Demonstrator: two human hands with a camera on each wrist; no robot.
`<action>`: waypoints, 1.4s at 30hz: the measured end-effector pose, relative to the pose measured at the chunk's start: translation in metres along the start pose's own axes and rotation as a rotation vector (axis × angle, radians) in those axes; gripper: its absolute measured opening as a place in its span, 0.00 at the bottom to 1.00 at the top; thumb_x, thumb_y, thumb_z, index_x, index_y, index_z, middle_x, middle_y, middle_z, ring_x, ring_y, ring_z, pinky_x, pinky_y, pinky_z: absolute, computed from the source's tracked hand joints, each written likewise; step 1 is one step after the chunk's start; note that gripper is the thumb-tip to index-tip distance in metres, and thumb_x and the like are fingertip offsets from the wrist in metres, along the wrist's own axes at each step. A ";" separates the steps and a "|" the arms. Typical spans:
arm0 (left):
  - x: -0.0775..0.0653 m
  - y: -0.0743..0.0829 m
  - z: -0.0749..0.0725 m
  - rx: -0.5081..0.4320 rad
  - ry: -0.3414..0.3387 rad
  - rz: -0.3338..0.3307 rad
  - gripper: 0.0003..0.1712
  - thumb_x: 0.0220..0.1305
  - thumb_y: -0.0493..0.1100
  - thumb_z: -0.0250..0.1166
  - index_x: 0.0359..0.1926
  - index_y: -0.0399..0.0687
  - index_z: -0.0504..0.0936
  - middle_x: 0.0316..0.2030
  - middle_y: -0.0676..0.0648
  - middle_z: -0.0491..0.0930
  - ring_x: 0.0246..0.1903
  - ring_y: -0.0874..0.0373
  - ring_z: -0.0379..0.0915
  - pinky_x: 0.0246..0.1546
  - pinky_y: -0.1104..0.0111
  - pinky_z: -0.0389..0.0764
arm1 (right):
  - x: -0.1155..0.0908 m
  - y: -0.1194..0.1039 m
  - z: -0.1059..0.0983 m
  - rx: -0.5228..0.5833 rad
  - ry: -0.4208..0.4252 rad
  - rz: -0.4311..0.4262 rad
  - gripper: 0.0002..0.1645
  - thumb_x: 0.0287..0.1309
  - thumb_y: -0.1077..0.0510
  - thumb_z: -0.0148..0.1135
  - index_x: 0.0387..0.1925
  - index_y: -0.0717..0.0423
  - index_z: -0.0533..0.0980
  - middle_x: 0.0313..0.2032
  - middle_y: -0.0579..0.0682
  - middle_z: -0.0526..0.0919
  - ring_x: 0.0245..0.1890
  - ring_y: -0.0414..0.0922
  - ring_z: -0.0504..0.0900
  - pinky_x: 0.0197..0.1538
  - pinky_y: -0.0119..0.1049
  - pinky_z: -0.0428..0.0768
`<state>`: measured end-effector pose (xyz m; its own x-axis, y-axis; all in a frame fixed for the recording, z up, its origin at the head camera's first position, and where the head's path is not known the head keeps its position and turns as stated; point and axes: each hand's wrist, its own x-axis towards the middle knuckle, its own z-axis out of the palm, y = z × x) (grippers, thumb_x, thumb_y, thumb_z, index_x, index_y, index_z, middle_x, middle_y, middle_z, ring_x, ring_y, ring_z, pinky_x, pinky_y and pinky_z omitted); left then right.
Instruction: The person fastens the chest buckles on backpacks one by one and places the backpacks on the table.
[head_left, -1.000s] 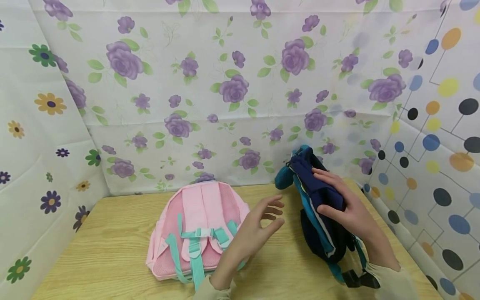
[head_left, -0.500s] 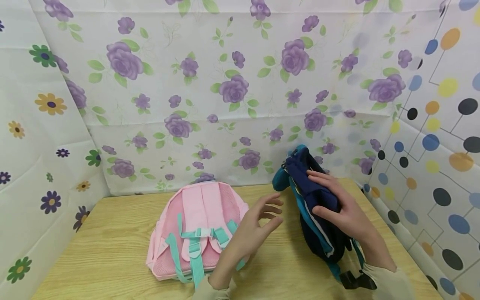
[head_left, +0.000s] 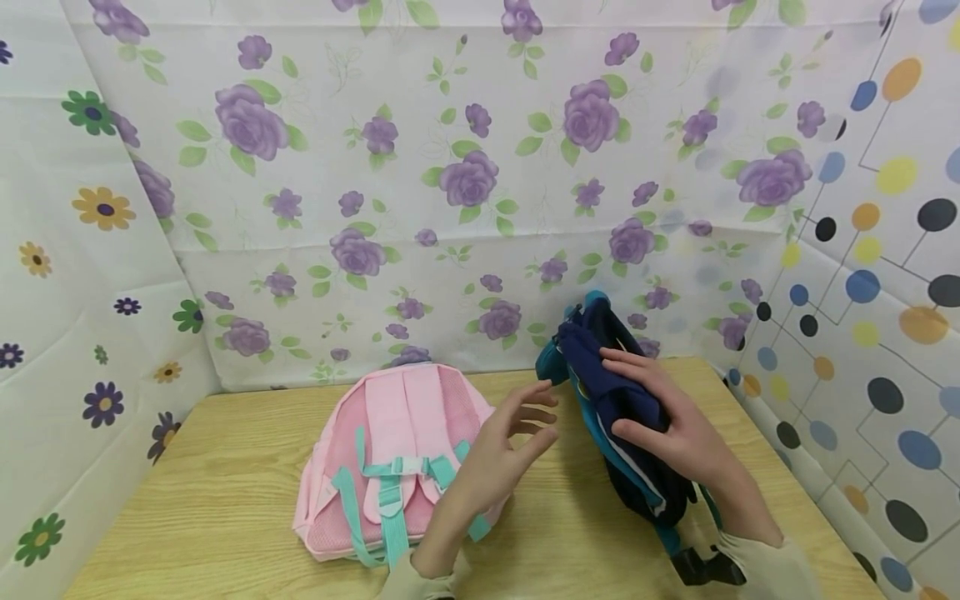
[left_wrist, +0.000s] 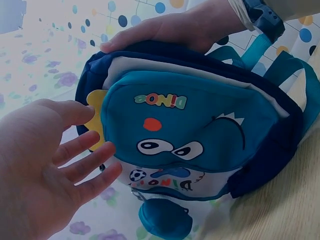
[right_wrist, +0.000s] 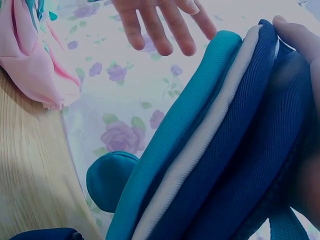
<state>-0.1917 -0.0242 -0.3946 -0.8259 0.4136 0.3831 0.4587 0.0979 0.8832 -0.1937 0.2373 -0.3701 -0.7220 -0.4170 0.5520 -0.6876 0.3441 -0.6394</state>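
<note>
A navy and teal children's backpack (head_left: 581,358) stands on its side on the table's right half. My right hand (head_left: 675,417) rests along its upper navy side, fingers extended and thumb spread apart. In the left wrist view its front pocket (left_wrist: 195,125) shows a cartoon face and lettering, and a small round teal pouch (left_wrist: 166,219) hangs from it. My left hand (head_left: 498,450) is held with fingers relaxed between this bag and a pink backpack (head_left: 397,400), holding nothing. In the left wrist view its fingertips are close to the yellow trim (left_wrist: 96,112).
The pink backpack lies at the left with its pink shoulder straps and mint webbing (head_left: 390,492) facing up. A black buckle (head_left: 705,568) lies by my right sleeve. Patterned sheets (head_left: 450,183) enclose the wooden table (head_left: 210,500) at the back and sides.
The navy and teal backpack has shifted and tilted slightly to the left, with my right hand moving along on it. My left hand has drifted a little left. The pink backpack stays put.
</note>
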 end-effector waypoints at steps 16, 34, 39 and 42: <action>-0.001 -0.001 -0.013 0.019 0.035 0.024 0.30 0.73 0.46 0.59 0.72 0.66 0.63 0.60 0.49 0.73 0.56 0.54 0.76 0.56 0.64 0.78 | 0.003 -0.003 0.019 0.026 -0.072 -0.054 0.40 0.59 0.68 0.65 0.72 0.50 0.64 0.74 0.50 0.61 0.75 0.44 0.59 0.69 0.22 0.59; -0.006 0.002 -0.032 0.059 0.265 -0.164 0.20 0.70 0.59 0.59 0.58 0.64 0.81 0.33 0.51 0.86 0.37 0.50 0.82 0.38 0.65 0.83 | 0.007 -0.003 0.044 0.012 -0.182 -0.147 0.40 0.58 0.63 0.69 0.70 0.47 0.66 0.72 0.48 0.65 0.72 0.46 0.64 0.69 0.27 0.65; -0.006 0.000 -0.034 0.083 0.227 -0.226 0.23 0.68 0.62 0.61 0.59 0.62 0.81 0.33 0.50 0.86 0.36 0.50 0.82 0.35 0.64 0.80 | 0.005 -0.001 0.047 -0.033 -0.226 -0.127 0.38 0.60 0.58 0.69 0.70 0.43 0.66 0.72 0.45 0.65 0.72 0.45 0.64 0.68 0.30 0.68; -0.007 -0.002 -0.035 0.136 0.184 -0.267 0.26 0.66 0.64 0.62 0.60 0.63 0.80 0.35 0.51 0.86 0.37 0.52 0.82 0.38 0.63 0.79 | 0.004 0.000 0.048 -0.052 -0.271 -0.105 0.37 0.62 0.55 0.68 0.70 0.41 0.66 0.72 0.45 0.64 0.72 0.45 0.65 0.67 0.35 0.71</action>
<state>-0.1985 -0.0593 -0.3891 -0.9623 0.1879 0.1968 0.2476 0.3050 0.9196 -0.1925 0.1954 -0.3934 -0.6048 -0.6598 0.4459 -0.7654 0.3271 -0.5542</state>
